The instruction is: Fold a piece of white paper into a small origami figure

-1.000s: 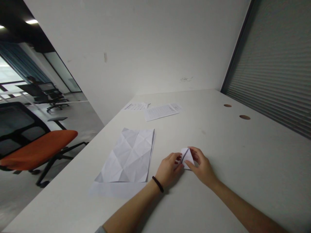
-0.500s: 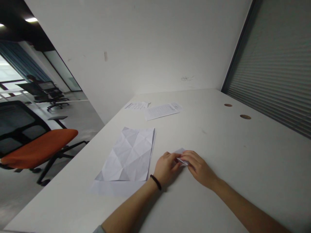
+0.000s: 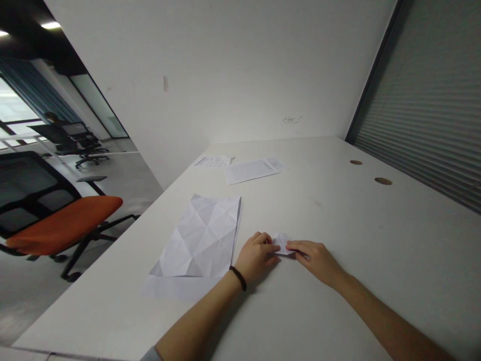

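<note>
A small piece of folded white paper (image 3: pixel 281 242) is held between my two hands, low over the white table (image 3: pixel 338 210). My left hand (image 3: pixel 257 255), with a dark band at the wrist, pinches its left side. On the right side, the fingers of my right hand (image 3: pixel 314 258) grip the paper's edge. To the left of my left hand lie creased white sheets (image 3: pixel 205 235), stacked on the table. Part of the folded paper is hidden under my fingers.
Printed sheets (image 3: pixel 253 170) lie towards the back of the table, near the white wall. Two round holes are at the back right, beside a blind. An orange chair (image 3: pixel 63 220) stands left of the table; a person sits far behind it.
My hands have moved slightly apart, and more of the folded paper shows between them. The right fingers now lie further along its right edge. The view has shifted a little.
</note>
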{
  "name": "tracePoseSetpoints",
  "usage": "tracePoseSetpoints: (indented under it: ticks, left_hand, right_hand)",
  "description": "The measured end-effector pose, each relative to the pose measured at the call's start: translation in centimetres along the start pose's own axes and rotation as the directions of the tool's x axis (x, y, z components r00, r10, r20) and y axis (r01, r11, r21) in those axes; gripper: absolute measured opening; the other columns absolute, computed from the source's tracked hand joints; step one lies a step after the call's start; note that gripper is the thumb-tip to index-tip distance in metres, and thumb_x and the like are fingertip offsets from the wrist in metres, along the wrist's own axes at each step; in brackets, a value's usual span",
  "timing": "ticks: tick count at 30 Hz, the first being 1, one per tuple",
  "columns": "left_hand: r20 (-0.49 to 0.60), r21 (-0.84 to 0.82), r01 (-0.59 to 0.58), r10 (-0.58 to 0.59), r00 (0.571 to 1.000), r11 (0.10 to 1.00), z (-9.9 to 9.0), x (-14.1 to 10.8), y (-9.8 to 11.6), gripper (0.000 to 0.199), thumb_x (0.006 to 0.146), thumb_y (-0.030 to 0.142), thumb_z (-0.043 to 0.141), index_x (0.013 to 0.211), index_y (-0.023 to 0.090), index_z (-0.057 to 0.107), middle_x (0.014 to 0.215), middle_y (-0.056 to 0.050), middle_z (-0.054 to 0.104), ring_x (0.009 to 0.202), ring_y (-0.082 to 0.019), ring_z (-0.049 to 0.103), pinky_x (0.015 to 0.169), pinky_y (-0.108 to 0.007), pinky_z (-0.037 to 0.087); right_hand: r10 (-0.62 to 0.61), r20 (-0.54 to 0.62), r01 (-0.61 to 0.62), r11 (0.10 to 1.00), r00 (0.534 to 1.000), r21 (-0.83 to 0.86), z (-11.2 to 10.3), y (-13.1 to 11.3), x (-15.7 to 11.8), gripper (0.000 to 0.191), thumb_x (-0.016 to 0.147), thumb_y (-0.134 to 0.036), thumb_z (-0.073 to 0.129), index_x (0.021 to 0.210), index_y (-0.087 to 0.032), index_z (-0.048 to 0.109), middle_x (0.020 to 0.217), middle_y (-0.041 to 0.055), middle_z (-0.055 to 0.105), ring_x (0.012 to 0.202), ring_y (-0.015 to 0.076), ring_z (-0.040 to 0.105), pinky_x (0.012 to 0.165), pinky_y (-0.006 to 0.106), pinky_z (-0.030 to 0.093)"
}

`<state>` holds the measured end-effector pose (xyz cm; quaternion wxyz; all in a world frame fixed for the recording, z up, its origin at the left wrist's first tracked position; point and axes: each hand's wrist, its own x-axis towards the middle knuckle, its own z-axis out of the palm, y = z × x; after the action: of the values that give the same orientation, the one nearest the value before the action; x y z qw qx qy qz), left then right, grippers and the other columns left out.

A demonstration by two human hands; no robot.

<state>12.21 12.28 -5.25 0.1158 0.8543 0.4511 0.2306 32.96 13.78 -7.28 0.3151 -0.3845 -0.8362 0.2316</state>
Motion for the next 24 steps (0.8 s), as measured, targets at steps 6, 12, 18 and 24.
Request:
tracePoseSetpoints:
  ticks: [6, 12, 18, 24]
  left_hand:
    - [-0.029, -0.103, 0.121, -0.125, 0.992, 0.987, 0.3, 0.5, -0.4, 0.014, 0.081, 0.023, 0.054, 0.078, 0.017, 0.066, 0.079, -0.003, 0.061, 0.076, -0.015, 0.053, 0.072, -0.026, 0.041]
    - [-0.112, -0.145, 0.264, -0.28, 0.953, 0.954, 1.3, 0.8, -0.5, 0.018, 0.076, 0.017, 0.059, 0.094, 0.02, 0.061, 0.075, 0.0, 0.059, 0.072, -0.015, 0.053, 0.067, -0.025, 0.041]
    - [-0.114, 0.012, 0.097, -0.095, 0.989, 0.995, 1.8, 0.8, 0.1, 0.021, 0.086, 0.019, 0.047, 0.092, 0.024, 0.066, 0.083, -0.003, 0.054, 0.079, -0.015, 0.05, 0.071, -0.026, 0.041]
    - [-0.031, 0.061, -0.017, 0.019, 0.999, 0.998, 1.5, 0.4, 0.5, 0.022, 0.079, 0.014, 0.05, 0.098, 0.018, 0.06, 0.089, -0.006, 0.051, 0.082, -0.017, 0.048, 0.074, -0.029, 0.043]
  right_hand:
    - [0.079, -0.09, -0.078, 0.997, 0.993, 0.015, 0.4, -0.2, 0.4, 0.02, 0.084, -0.026, 0.046, 0.098, -0.023, 0.06, 0.091, 0.0031, 0.066, 0.079, 0.0163, 0.062, 0.072, 0.031, 0.05]
    - [0.062, -0.174, -0.066, 0.998, 0.983, -0.017, 0.9, 0.0, 0.9, 0.016, 0.079, -0.017, 0.049, 0.091, -0.021, 0.058, 0.09, 0.0058, 0.055, 0.076, 0.0162, 0.056, 0.06, 0.027, 0.049]
    - [-0.03, -0.084, 0.014, 0.983, 0.996, -0.183, 0.7, -0.8, 1.1, 0.018, 0.082, -0.013, 0.046, 0.08, -0.019, 0.063, 0.081, 0.0049, 0.056, 0.078, 0.0168, 0.053, 0.073, 0.031, 0.046]
    - [-0.042, -0.003, 0.038, 0.943, 0.999, -0.331, 0.5, -1.8, 1.0, 0.014, 0.074, -0.023, 0.061, 0.087, -0.018, 0.062, 0.082, 0.0058, 0.055, 0.083, 0.0206, 0.051, 0.075, 0.036, 0.046]
